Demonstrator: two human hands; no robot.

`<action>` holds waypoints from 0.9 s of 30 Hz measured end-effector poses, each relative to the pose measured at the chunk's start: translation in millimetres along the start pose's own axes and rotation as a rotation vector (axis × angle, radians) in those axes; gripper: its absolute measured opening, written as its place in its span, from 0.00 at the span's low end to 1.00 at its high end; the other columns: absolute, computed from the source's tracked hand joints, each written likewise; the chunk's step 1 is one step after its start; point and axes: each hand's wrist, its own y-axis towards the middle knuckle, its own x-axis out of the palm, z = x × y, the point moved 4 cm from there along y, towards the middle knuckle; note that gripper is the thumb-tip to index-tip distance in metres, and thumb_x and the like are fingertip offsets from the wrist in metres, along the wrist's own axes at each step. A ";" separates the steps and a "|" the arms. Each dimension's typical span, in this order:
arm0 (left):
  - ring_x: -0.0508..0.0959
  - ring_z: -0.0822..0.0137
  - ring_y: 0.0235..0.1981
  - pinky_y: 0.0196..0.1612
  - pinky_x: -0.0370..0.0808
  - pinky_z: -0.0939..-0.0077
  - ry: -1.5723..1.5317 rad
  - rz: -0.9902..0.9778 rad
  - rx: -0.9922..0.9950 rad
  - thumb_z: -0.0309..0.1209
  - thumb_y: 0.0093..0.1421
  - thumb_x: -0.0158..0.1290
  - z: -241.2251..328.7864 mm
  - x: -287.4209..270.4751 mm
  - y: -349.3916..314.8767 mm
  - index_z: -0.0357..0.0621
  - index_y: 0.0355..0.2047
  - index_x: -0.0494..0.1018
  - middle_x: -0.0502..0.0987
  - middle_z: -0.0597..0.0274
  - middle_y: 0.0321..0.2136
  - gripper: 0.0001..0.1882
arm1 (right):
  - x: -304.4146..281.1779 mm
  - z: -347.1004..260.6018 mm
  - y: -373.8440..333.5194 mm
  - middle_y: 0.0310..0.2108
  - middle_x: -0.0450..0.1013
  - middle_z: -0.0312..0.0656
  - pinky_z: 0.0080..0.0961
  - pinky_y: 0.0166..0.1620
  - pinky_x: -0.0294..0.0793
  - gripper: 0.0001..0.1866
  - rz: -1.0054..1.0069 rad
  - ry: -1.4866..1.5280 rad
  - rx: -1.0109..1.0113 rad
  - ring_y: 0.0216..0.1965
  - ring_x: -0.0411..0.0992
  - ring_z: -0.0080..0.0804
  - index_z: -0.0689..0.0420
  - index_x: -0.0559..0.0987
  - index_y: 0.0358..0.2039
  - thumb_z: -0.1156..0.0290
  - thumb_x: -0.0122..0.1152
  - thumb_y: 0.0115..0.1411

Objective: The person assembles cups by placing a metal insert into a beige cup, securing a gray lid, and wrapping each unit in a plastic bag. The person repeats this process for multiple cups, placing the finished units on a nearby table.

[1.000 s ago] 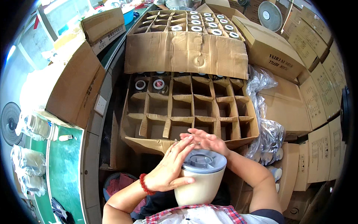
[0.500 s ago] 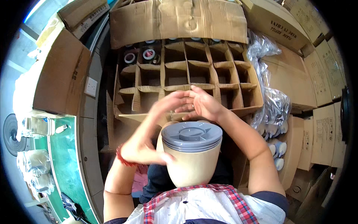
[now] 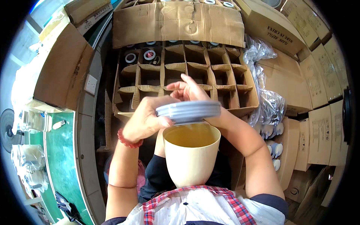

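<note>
A cream-coloured tapered container (image 3: 192, 159) stands upright between my thighs, its mouth uncovered and its inside showing. Above its rim, my left hand (image 3: 152, 114) grips a round grey ribbed lid (image 3: 188, 111) by its left side, thumb in front. The lid is slightly blurred and tilted. Just beyond it is my right hand (image 3: 190, 90), fingers apart and thumb raised, its palm partly hidden by the lid; I see nothing in it. A large cardboard box (image 3: 186, 73) with dividers lies in front of me, with several white-rimmed bottle-like pieces in its far left cells.
Crumpled clear plastic (image 3: 264, 84) hangs along the box's right side. Below it, a carton (image 3: 290, 150) holds several white-capped pieces. Stacked cartons (image 3: 318, 131) line the right. On the left stand a green-topped table (image 3: 62, 157) and a brown carton (image 3: 62, 67).
The grey lid has come up off the cream container into my left hand, exposing the opening. My right hand has shifted slightly left and upward.
</note>
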 end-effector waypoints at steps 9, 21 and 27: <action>0.80 0.74 0.30 0.28 0.79 0.80 -0.113 0.559 0.048 0.35 0.65 0.53 -39.1 -44.2 -23.9 0.30 0.42 0.74 0.80 0.61 0.31 0.16 | 26.3 -91.8 -36.5 0.53 0.70 0.45 0.35 0.56 0.69 0.18 0.314 -0.428 -0.879 0.55 0.68 0.31 0.56 0.70 0.51 0.57 0.45 0.69; 0.79 0.74 0.26 0.26 0.78 0.80 -0.202 0.808 0.112 0.31 0.63 0.52 -53.6 -64.8 -30.3 0.27 0.42 0.73 0.79 0.59 0.30 0.15 | 102.7 -75.1 -42.8 0.45 0.75 0.47 0.36 0.45 0.76 0.31 0.155 -1.945 -1.154 0.45 0.76 0.41 0.57 0.69 0.57 0.54 0.62 0.58; 0.81 0.67 0.36 0.27 0.77 0.71 -0.723 1.145 0.148 0.48 0.70 0.41 -139.0 -126.9 -22.6 0.42 0.53 0.68 0.78 0.59 0.42 0.23 | 57.7 -103.6 45.8 0.44 0.75 0.47 0.34 0.51 0.73 0.19 0.262 -1.646 -1.000 0.48 0.74 0.42 0.60 0.75 0.48 0.69 0.64 0.57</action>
